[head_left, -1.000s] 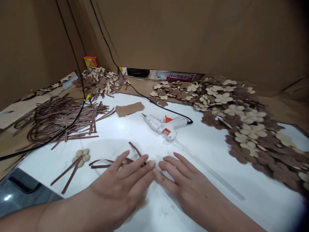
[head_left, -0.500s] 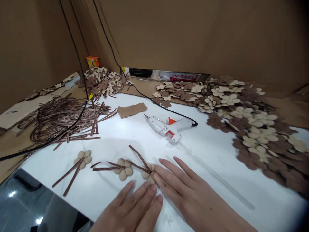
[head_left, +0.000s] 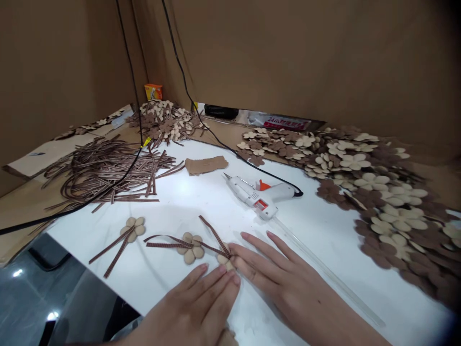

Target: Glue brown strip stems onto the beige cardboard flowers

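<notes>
My left hand point(head_left: 201, 302) lies flat on the white table top point(head_left: 201, 202), fingers stretched out and together. My right hand point(head_left: 277, 278) lies flat beside it, its fingertips pressing on a beige felt flower point(head_left: 225, 259) with brown ribbon strips. A second beige flower with ribbons point(head_left: 190, 247) lies just left of it, and a third flower with ribbons point(head_left: 131, 229) lies farther left. Neither hand grips anything.
A white glue gun point(head_left: 257, 194) with a clear glue stick lies beyond my right hand, its black cord running back. A heap of brown ribbon strips point(head_left: 104, 173) lies at left. Piles of beige and brown felt flowers point(head_left: 363, 182) fill the right. A cardboard scrap point(head_left: 206, 165) lies mid-table.
My left hand has slid back toward me off the flowers, uncovering the middle flower. My right hand stays on the nearest flower. The view has shifted a little rightward.
</notes>
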The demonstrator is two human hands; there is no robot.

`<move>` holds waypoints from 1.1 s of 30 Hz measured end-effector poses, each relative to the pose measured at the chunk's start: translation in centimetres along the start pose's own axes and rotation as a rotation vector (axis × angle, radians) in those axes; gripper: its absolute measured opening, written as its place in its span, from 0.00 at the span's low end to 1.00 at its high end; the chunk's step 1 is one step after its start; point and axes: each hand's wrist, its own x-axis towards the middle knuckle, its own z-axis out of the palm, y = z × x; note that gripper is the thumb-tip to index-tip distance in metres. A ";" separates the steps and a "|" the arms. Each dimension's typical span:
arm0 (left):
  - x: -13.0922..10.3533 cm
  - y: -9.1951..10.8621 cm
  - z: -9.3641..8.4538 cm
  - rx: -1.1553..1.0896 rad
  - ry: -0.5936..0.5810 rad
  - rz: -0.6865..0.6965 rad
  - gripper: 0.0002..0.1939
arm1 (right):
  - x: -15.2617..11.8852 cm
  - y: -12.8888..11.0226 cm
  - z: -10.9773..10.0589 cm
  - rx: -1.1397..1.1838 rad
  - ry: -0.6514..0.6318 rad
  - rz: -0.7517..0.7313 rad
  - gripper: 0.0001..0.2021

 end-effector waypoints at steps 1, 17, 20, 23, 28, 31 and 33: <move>0.0 0.2 0.1 0.026 0.016 -0.018 0.20 | -0.1 0.1 0.1 0.007 -0.001 0.000 0.23; 0.6 -0.8 -1.7 -0.181 -0.262 -0.013 0.26 | 0.2 1.4 -0.2 0.013 -0.032 0.034 0.31; 0.8 -1.1 -2.4 -0.196 -0.332 0.006 0.27 | 0.2 1.9 -0.1 -0.002 -0.050 0.008 0.31; 0.7 -1.4 -2.5 -0.217 -0.324 0.029 0.29 | 0.2 2.2 0.0 -0.029 -0.070 -0.012 0.31; 0.6 -2.8 -2.5 -0.280 -0.284 0.087 0.30 | 0.3 2.4 -0.3 -0.019 -0.082 -0.045 0.30; 1.0 -4.0 -2.8 -0.317 -0.294 0.144 0.30 | 0.4 2.5 -0.5 -0.029 -0.091 -0.034 0.31; 1.2 -4.6 -2.9 -0.338 -0.295 0.188 0.29 | 0.4 2.2 -0.5 -0.035 -0.077 -0.033 0.31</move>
